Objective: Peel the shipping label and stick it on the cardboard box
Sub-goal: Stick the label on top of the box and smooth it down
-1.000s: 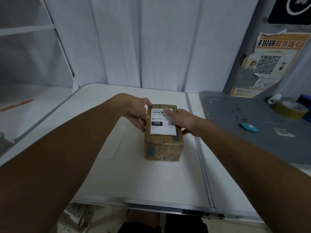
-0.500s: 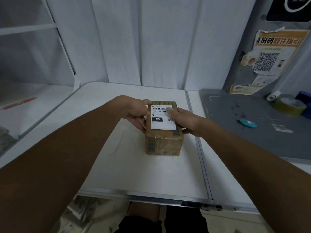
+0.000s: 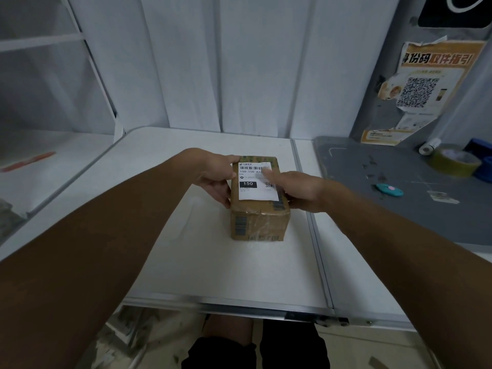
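A small brown cardboard box (image 3: 259, 222), taped over, sits on the white table (image 3: 226, 270). A white shipping label (image 3: 253, 191) with a barcode and a black "150" block lies flat on the box's top. My left hand (image 3: 215, 177) grips the box's left side, thumb on the top far left corner. My right hand (image 3: 298, 187) rests against the box's right side, with its index finger pressing on the label's upper right part.
A grey mat (image 3: 404, 190) covers the table to the right, with a teal cutter (image 3: 390, 189), a roll of yellowish tape (image 3: 454, 161), a small white roll (image 3: 429, 146) and a paper scrap (image 3: 442, 197). A QR poster (image 3: 423, 89) hangs on the right wall.
My right index finger has slid along the label's upper right part, first toward me and to the right, then back toward the far edge. My left hand keeps its hold on the box.
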